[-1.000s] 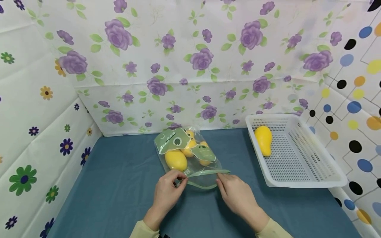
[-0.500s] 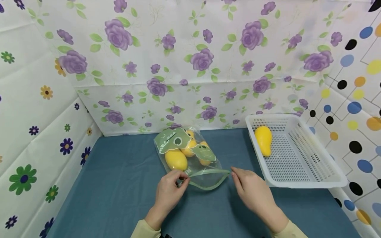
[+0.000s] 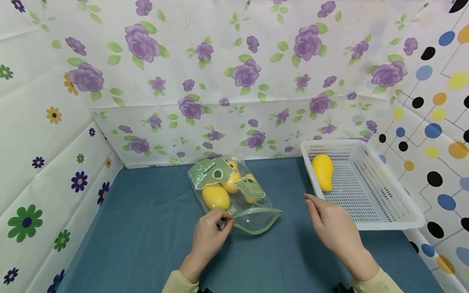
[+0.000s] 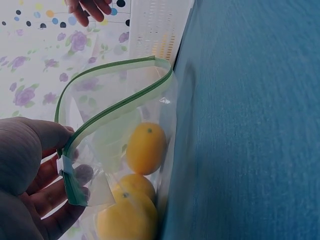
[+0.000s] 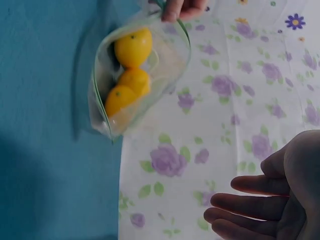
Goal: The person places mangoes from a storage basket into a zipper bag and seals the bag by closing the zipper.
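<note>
A clear zip bag [image 3: 256, 224] with green dinosaur-like prints and a green zip edge lies on the blue cloth, its mouth gaping toward me. Inside are several yellow fruits [image 3: 216, 197], seen through the plastic. At the mouth's left corner, my left hand [image 3: 211, 232] pinches the zip edge between thumb and fingers, near a white slider [image 4: 64, 165]. My right hand [image 3: 335, 228] is in the air near the basket's left front, apart from the bag. In the right wrist view its fingers [image 5: 250, 206] are extended and hold nothing.
To the right stands a white plastic basket [image 3: 384, 225] with a yellow mango [image 3: 323, 172] at its left side. Blue cloth [image 3: 146, 244] covers the table. A floral sheet [image 3: 220, 122] hangs behind, with patterned sheets on both sides.
My right hand has let go of the bag's right corner and moved right, toward the basket. The bag's mouth spread wider. My left hand keeps its hold at the left corner.
</note>
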The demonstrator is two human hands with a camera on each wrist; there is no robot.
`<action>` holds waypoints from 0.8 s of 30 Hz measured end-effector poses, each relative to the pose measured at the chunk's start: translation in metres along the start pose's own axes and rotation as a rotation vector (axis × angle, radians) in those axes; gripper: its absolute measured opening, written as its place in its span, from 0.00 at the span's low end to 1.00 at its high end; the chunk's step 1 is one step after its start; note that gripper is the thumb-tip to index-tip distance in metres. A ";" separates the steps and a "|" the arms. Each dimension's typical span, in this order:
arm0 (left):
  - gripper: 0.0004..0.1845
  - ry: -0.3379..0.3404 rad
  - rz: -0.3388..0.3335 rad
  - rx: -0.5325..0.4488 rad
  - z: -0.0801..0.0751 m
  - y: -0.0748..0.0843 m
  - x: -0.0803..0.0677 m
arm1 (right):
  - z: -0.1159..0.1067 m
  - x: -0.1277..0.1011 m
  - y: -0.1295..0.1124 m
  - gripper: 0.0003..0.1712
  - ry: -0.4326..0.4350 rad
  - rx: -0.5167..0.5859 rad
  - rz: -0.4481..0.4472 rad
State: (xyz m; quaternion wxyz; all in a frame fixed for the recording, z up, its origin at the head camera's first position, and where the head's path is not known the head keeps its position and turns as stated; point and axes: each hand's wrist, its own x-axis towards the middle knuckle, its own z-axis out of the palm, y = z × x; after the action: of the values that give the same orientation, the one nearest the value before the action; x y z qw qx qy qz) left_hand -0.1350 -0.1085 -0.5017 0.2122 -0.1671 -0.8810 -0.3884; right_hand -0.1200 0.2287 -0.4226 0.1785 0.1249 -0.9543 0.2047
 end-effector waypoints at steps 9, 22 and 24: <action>0.04 -0.004 -0.007 0.005 0.001 0.004 0.002 | -0.021 0.012 0.029 0.21 0.016 -0.012 0.056; 0.09 0.004 -0.013 -0.008 0.000 0.001 -0.003 | -0.045 0.044 0.083 0.35 -0.350 0.088 0.203; 0.09 0.006 -0.013 -0.006 0.000 0.000 -0.003 | -0.045 0.049 0.088 0.35 -0.377 0.099 0.207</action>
State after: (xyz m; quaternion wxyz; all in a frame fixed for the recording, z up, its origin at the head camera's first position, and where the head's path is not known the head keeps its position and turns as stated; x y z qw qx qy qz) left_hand -0.1325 -0.1089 -0.5029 0.2120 -0.1608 -0.8802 -0.3931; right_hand -0.1792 0.3180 -0.3954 -0.0317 0.0709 -0.9673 0.2415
